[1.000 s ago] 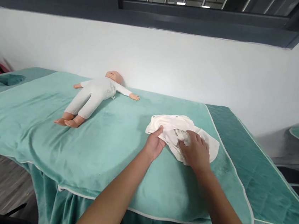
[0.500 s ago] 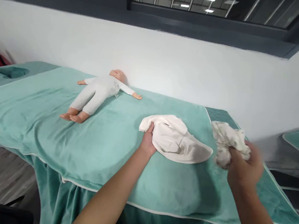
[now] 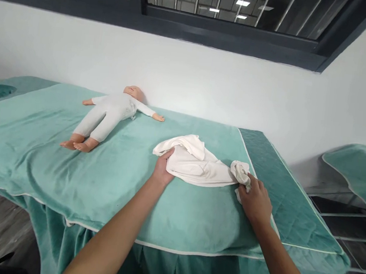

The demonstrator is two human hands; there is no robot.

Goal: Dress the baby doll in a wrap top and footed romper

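Note:
My left hand [image 3: 164, 168] grips the left part of a white piece of cloth [image 3: 199, 167], thumb on top and fingers underneath. It looks like a small baby garment, loosely folded over itself. At its right end, my right hand [image 3: 256, 201] is closed around a crumpled off-white cloth [image 3: 241, 171], part of which is hidden by the fingers. The two cloths meet or overlap there; whether they touch I cannot tell. Farther left, a baby doll [image 3: 110, 112] in a white long-sleeved suit lies on its back, arms spread and feet bare.
A light green blanket [image 3: 114, 199] with white piping covers the bed and hangs over the front edge. Darker quilted bedding [image 3: 296, 210] shows at the right. Behind stand a white wall [image 3: 208, 87] and a dark window frame [image 3: 233, 35]. A metal rack [image 3: 341, 214] is at right.
My right hand lifted the crumpled cloth off the white garment to the right, then brought it back to the garment's right end. My left hand kept its grip. The view shifted slightly.

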